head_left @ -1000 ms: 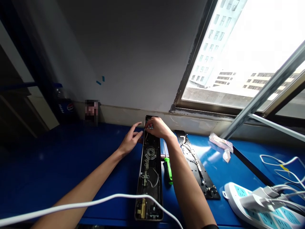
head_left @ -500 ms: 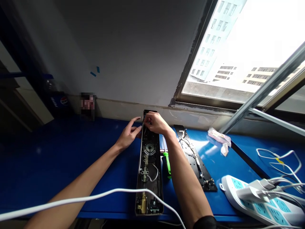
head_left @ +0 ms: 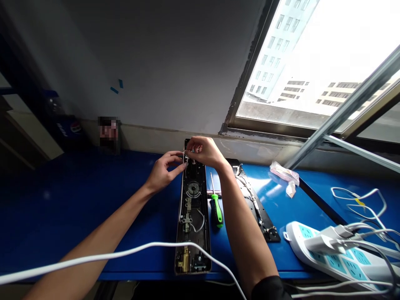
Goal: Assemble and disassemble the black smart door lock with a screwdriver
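A long black lock housing (head_left: pixel 193 233) lies open on the blue table, its far end pointing to the wall. Inside are a round metal part (head_left: pixel 193 189), a brass cylinder (head_left: pixel 185 260) and thin white wires. Over the far end, my right hand (head_left: pixel 206 153) is closed in a pinch on a thin white wire. My left hand (head_left: pixel 164 170) is at the housing's left edge, its thumb and fingertips closing on the same white wire. The exact grip is partly hidden. A green-handled screwdriver (head_left: pixel 216 208) lies beside the housing, left of my right forearm.
Right of my forearm lies a black perforated plate (head_left: pixel 254 204) with a white cable. A white power strip (head_left: pixel 334 258) with plugs fills the front right. A white cord (head_left: pixel 150 246) crosses the foreground. A plastic packet (head_left: pixel 284 171) and a bottle (head_left: pixel 67 123) stand farther back.
My left hand has moved right and up to the wire, its fingers closing from a spread pose. My right hand has lifted slightly, bringing up the wire. The view has shifted a little.
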A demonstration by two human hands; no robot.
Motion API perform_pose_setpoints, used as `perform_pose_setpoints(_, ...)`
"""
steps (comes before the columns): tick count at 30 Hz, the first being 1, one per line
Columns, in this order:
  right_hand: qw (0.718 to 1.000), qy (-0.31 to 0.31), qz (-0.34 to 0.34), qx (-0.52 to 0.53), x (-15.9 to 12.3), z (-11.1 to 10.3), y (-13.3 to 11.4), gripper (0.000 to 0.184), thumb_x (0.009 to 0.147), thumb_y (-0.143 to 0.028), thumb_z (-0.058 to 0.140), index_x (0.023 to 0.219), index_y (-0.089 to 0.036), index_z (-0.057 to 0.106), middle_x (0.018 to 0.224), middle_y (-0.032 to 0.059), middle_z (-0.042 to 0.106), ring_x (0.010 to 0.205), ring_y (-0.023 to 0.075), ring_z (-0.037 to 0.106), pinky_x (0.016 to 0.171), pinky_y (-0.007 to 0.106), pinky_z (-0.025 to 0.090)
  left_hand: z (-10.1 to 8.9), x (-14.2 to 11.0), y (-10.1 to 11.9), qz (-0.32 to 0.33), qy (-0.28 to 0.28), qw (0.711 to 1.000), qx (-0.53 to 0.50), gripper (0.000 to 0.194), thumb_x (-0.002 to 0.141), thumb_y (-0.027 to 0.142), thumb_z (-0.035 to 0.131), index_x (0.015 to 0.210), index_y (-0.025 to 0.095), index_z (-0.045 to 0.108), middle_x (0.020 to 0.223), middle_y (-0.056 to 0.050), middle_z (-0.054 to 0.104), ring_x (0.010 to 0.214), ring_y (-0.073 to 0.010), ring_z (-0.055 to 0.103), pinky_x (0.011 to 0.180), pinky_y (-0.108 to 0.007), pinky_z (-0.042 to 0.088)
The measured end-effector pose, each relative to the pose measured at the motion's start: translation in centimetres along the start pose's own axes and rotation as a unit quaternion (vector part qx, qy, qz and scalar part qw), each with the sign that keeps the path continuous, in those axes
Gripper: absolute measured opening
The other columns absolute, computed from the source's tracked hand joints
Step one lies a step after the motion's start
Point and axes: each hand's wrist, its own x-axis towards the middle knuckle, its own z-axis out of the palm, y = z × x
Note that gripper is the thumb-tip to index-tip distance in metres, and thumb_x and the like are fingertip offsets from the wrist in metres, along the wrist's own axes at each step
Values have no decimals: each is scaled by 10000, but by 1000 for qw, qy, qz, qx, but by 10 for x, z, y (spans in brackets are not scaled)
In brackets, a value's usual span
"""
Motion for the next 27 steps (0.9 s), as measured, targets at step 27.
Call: perform_pose_setpoints(27, 992, -82, 54, -85, -4, -5, 11, 251, 728, -164, 807, 972, -221, 826, 938, 16, 687, 775, 124, 534, 746, 266, 418, 1, -2, -5, -109, 50, 978, 173, 328, 775, 426, 690, 573, 215, 539, 683, -14, 596, 693, -196, 539, 667, -320, 396)
